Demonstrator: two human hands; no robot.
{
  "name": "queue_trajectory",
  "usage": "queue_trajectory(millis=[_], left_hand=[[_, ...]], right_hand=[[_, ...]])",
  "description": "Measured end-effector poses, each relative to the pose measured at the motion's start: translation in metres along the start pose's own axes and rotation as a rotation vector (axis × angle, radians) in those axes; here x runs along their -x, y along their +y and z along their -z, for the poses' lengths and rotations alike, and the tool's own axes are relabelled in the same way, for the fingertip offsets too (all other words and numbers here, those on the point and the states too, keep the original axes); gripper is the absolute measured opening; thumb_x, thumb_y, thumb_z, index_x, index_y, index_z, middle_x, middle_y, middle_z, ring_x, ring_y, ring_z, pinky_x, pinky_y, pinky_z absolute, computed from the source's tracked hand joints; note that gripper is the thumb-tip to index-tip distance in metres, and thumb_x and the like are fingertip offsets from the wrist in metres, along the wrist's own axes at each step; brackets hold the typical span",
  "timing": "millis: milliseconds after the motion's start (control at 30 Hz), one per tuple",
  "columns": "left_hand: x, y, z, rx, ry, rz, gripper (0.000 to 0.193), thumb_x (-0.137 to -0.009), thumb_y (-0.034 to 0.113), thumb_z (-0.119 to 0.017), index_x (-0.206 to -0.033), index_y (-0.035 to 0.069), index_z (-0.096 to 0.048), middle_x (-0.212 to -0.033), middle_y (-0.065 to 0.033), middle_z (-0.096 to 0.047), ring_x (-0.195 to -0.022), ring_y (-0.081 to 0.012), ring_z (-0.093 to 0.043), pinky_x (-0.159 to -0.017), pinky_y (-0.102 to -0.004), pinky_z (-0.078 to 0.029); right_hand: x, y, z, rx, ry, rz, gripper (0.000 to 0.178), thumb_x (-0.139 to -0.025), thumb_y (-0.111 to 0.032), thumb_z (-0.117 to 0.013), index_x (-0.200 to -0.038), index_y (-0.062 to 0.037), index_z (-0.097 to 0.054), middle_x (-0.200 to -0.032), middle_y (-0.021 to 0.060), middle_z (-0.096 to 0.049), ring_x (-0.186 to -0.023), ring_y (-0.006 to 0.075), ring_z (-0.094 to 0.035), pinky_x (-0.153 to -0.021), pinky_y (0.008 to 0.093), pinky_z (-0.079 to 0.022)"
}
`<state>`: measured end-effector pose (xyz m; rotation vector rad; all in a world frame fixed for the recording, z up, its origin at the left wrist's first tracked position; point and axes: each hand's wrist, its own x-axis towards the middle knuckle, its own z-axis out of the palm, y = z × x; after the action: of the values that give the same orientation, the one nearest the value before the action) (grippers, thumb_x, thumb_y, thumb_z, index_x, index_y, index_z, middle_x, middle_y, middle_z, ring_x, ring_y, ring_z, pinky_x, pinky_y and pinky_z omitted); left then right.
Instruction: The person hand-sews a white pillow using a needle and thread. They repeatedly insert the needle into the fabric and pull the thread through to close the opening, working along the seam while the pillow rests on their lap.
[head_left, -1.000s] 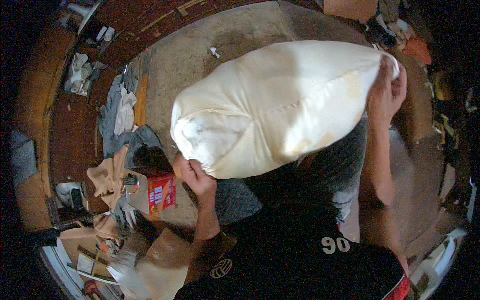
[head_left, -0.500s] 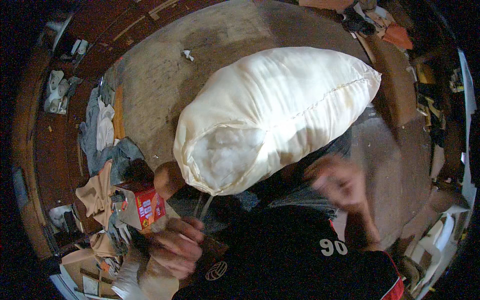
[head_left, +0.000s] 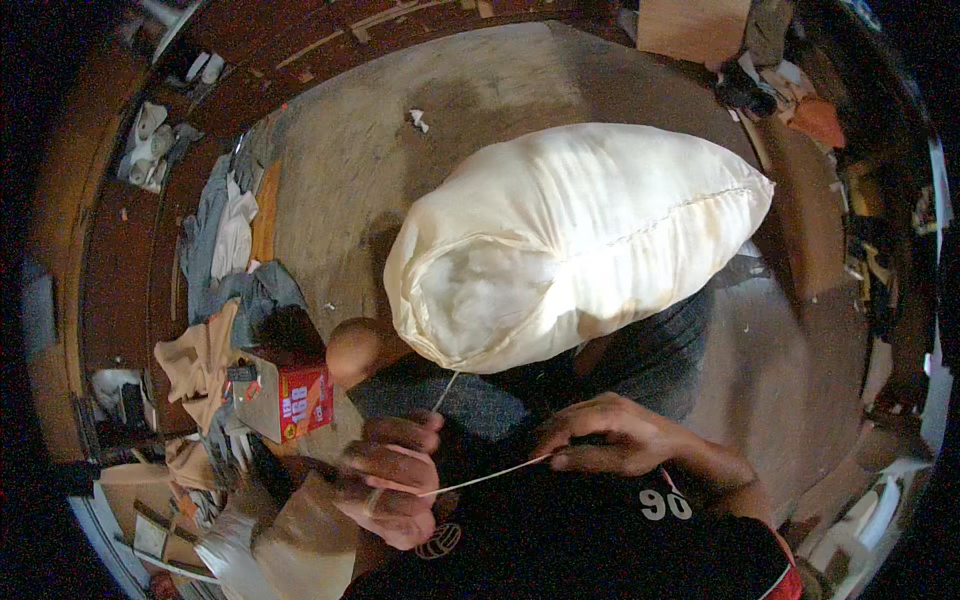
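Note:
A plump cream cloth pillow (head_left: 620,200) lies across my legs, its seam running toward the far right tip. White stuffing (head_left: 485,295) shows through the open end nearest me. From the lower lip of that opening a pale thread (head_left: 485,479) runs down to my left hand (head_left: 395,480), which is closed on it with curled fingers. The thread then stretches taut to my right hand (head_left: 615,436), whose fingertips pinch it in front of my dark shirt. Whether a needle is in the right fingers cannot be made out.
A red and tan box (head_left: 300,400) stands left of my knee, beside crumpled grey and tan cloths (head_left: 205,350). A small white scrap (head_left: 417,121) lies on the worn floor (head_left: 340,160) beyond the pillow. More clutter, including an orange piece (head_left: 815,122), sits at the far right.
My right hand, blurred at the right before, has come in toward the left hand and pinches the thread. The thread now spans both hands. The whole view has shifted slightly.

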<state>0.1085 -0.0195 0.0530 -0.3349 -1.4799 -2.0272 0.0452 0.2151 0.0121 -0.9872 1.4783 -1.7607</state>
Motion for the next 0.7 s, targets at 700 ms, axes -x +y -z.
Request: queue_trajectory(millis=[700], left_hand=[[-0.024, -0.009, -0.015, -0.482, -0.963, -0.11, 0.028, -0.08, 0.023, -0.08, -0.093, 0.002, -0.067, -0.114, -0.0153, -0.066, -0.106, -0.0327, -0.065, -0.087, -0.0425, -0.057]], right_hand=[[0.207, 0.01, 0.107, 0.709, 1.338, 0.059, 0.037, -0.103, -0.026, -0.053, -0.121, 0.0047, -0.062, -0.119, 0.0145, -0.066, -0.109, 0.0276, -0.062, -0.098, 0.0377, -0.048]])
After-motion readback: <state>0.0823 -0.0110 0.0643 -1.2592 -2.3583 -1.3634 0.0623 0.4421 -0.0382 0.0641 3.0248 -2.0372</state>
